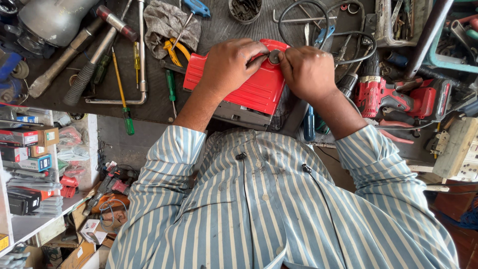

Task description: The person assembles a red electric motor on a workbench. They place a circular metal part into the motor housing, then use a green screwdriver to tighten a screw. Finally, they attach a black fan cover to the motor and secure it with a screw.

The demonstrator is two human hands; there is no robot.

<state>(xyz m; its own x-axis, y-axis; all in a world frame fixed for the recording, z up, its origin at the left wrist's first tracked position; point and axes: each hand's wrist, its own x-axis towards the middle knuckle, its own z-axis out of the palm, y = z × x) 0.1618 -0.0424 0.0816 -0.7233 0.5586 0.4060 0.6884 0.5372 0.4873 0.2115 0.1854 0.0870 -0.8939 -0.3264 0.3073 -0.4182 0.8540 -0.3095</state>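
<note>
A: From the head view, where was the red cover (259, 89)?

B: On the bench (219, 25), against your chest. Your left hand (229, 65) and right hand (308, 72) both pinched a small round part (274, 56) at its top edge.

A: Containers?

B: A round tin (245, 10) held dark bits; a tray (398, 22) held tools.

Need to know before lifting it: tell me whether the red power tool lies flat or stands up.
Flat. The red power tool lies broad side up on the workbench, with the left hand and right hand pressing its round metal part.
</note>
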